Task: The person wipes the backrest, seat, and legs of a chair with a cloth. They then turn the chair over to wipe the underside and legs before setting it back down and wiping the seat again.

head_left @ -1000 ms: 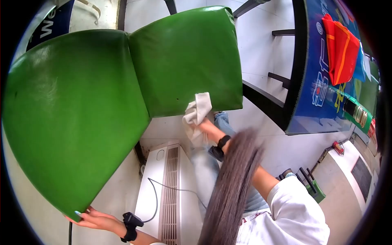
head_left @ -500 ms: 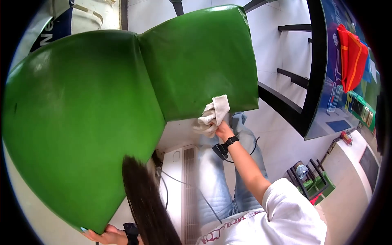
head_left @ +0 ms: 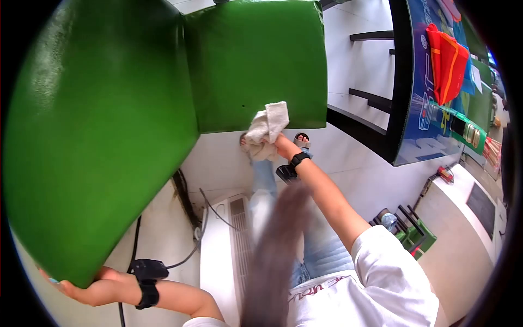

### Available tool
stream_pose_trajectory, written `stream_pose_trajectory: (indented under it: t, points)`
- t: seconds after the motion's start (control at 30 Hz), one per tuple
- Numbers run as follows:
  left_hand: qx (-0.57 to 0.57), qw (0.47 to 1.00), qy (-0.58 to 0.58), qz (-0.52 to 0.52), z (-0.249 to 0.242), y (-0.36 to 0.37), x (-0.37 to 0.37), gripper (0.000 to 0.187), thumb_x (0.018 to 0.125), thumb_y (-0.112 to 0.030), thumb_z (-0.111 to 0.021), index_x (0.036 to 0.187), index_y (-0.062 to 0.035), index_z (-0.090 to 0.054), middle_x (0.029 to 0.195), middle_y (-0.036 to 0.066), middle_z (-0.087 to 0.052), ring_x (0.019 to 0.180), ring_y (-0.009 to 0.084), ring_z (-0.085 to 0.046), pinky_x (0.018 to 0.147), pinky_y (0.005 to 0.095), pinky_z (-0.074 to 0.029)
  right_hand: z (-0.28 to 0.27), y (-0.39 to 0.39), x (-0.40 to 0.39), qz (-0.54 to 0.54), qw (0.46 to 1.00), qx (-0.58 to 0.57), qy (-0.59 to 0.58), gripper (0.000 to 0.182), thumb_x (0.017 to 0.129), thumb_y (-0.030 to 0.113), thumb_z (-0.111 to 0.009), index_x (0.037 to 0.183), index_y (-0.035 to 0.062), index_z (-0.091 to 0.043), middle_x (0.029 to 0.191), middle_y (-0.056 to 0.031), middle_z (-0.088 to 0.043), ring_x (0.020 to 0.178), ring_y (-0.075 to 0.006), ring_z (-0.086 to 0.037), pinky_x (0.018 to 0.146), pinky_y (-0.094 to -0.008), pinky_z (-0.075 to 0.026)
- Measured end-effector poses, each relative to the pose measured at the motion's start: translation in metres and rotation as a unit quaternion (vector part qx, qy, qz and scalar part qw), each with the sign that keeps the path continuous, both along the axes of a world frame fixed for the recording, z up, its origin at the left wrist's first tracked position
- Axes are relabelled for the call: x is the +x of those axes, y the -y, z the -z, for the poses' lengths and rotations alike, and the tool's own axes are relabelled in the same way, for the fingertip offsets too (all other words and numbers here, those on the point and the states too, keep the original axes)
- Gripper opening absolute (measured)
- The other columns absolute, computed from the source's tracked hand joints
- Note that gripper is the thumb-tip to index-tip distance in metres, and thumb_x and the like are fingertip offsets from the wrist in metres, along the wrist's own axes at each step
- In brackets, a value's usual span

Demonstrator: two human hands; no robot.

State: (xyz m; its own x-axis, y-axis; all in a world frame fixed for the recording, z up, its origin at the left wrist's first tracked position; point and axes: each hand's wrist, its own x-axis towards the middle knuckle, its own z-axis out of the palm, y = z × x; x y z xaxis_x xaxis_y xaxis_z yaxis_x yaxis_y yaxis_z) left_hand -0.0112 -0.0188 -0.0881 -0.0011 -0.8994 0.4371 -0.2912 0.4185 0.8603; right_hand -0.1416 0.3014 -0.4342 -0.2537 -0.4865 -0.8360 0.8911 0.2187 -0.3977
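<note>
A green padded chair fills the upper left, with its big back panel (head_left: 109, 141) at the left and its squarer seat (head_left: 256, 65) beside it. My left hand (head_left: 95, 286) is closed around the lower corner of the back panel. In my right hand (head_left: 283, 146) is a crumpled whitish cloth (head_left: 267, 128), held against the front edge of the seat. Part of the cloth lies on the green surface and the rest hangs below the edge. A blurred dark strand of hair (head_left: 278, 250) hides part of my legs.
A table (head_left: 411, 139) with black legs stands at the right, bearing a folded red-orange cloth (head_left: 449, 65) and a green container (head_left: 468, 133). A white slatted unit (head_left: 220, 250) and loose cables (head_left: 199, 250) are on the floor. Beyond is a small green stool (head_left: 422, 234).
The view has shifted, and the seat appears higher in it. My left arm now shows more fully, still gripping the back panel's corner. My right hand keeps the cloth at the seat's front edge.
</note>
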Motion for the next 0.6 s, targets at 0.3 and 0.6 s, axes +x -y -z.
stream_pose_trajectory:
  t: [0.3,0.6]
  points:
    - [-0.114,0.985,0.089,-0.096,0.016,-0.014,0.003,0.041,0.09,-0.024,-0.041,0.12,0.0038,-0.046,0.106,0.015,-0.051,0.095,0.0222,-0.05,0.085,0.0325,-0.04,-0.005,-0.007,0.004,-0.127,0.98,0.055,-0.141,0.037,0.066,0.023,-0.073,0.095,0.0048,-0.061,0.093,-0.0073,-0.063,0.086,-0.0163,-0.059,0.074,-0.0298,-0.047]
    - [-0.158,0.828,0.389,0.371,0.169,-0.222,-0.002,0.05,0.086,-0.019,-0.054,0.129,-0.0028,-0.034,0.118,0.015,-0.044,0.108,0.0237,-0.045,0.083,0.036,-0.041,-0.037,-0.105,0.02,-0.125,0.95,0.02,-0.287,0.051,0.072,0.029,-0.069,0.11,-0.001,-0.052,0.101,-0.0145,-0.062,0.096,-0.0264,-0.058,0.081,-0.0354,-0.046]
